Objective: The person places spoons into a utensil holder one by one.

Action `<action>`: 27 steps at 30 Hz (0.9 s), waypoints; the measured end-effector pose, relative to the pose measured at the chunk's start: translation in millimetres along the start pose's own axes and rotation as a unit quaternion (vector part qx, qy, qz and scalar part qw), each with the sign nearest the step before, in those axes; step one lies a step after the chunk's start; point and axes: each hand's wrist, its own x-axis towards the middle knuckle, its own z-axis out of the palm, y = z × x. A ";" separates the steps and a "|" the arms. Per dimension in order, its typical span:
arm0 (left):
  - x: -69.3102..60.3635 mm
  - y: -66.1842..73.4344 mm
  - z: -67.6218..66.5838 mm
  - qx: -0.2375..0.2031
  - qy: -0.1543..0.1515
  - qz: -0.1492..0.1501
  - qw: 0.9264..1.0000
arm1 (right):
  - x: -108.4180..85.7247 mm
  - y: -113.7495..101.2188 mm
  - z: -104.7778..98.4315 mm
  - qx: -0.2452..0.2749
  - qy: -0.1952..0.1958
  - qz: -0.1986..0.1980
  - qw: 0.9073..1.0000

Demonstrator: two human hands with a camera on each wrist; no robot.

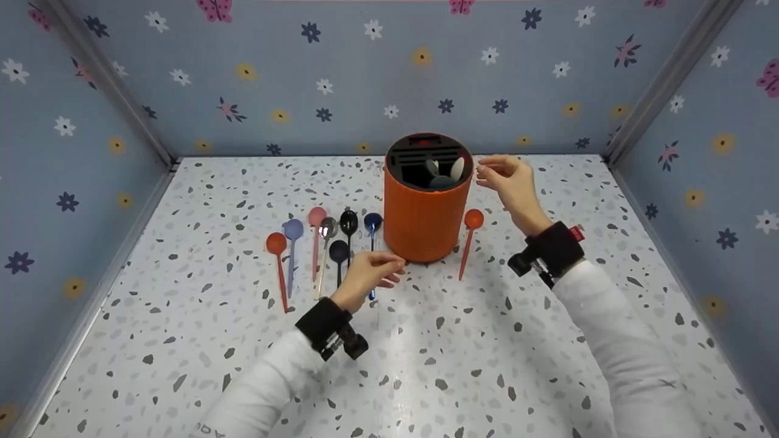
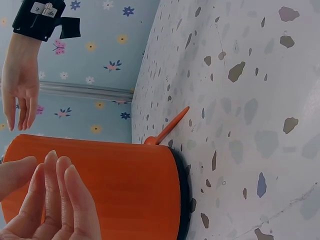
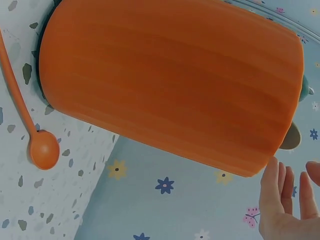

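Utensils [image 1: 457, 168] inside orange holder [image 1: 423, 225]: lower ends hidden. Orange spoon [image 3: 45, 151]: handle cut off, right wrist view.

A white table [image 1: 395, 395] flecked with grey bears a black-topped orange holder [image 1: 423, 225] near its back edge and an orange spoon [image 1: 474, 219] further toward the right edge. Toward the left edge: red-orange spoon [image 1: 276, 243], lavender spoon [image 1: 294, 229], pink spoon [image 1: 317, 216], silver spoon [image 1: 328, 228], black spoon [image 1: 349, 222], navy spoon [image 1: 339, 250] and blue spoon [image 1: 373, 221]. Blue-grey walls [image 1: 389, 79] carry white, yellow and navy flowers [image 1: 422, 56] and pink butterflies [image 1: 214, 9].

On the table [image 1: 426, 340], seven spoons [image 1: 328, 228] lay left of the holder [image 1: 423, 225], an eighth spoon [image 1: 473, 220] lay right, and utensils [image 1: 457, 168] stood inside.
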 end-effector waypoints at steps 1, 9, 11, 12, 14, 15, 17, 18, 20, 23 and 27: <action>0.0 -0.4 -0.4 0.000 0.000 0.001 1.000 | -1.6 0.7 -0.3 0.005 -0.003 0.001 1.000; -0.3 -1.8 -2.7 -0.004 -0.002 0.011 1.000 | -16.7 6.3 -2.1 0.025 -0.023 0.012 0.999; 0.0 -2.3 -3.1 -0.007 -0.001 0.010 1.000 | -20.4 7.9 -2.7 0.024 -0.031 0.015 0.999; 0.2 -2.5 -3.3 -0.009 0.001 0.008 1.000 | -22.2 8.6 -2.9 0.024 -0.034 0.017 0.999; 0.5 -3.0 -3.7 -0.012 0.004 0.007 1.000 | -26.2 9.9 -3.5 0.020 -0.042 0.020 0.999; 0.7 -3.3 -3.8 -0.012 0.005 0.007 1.000 | -28.1 10.7 -3.9 0.016 -0.046 0.022 0.999; 1.2 -4.1 -4.1 -0.012 0.009 0.005 1.000 | -32.1 12.5 -5.1 0.001 -0.053 0.026 0.998; 1.4 -4.4 -4.2 -0.011 0.010 0.005 1.000 | -34.0 13.5 -5.6 -0.006 -0.055 0.030 0.998; 2.0 -5.0 -4.4 -0.008 0.012 0.003 1.000 | -38.0 16.0 -6.7 -0.012 -0.060 0.039 0.997; 3.1 -6.2 -5.0 -0.007 0.014 -0.004 1.000 | -43.6 20.5 -7.8 -0.015 -0.069 0.047 0.996; 4.3 -7.8 -6.5 -0.009 0.019 -0.013 1.000 | -50.1 27.0 -8.4 -0.004 -0.083 0.051 0.995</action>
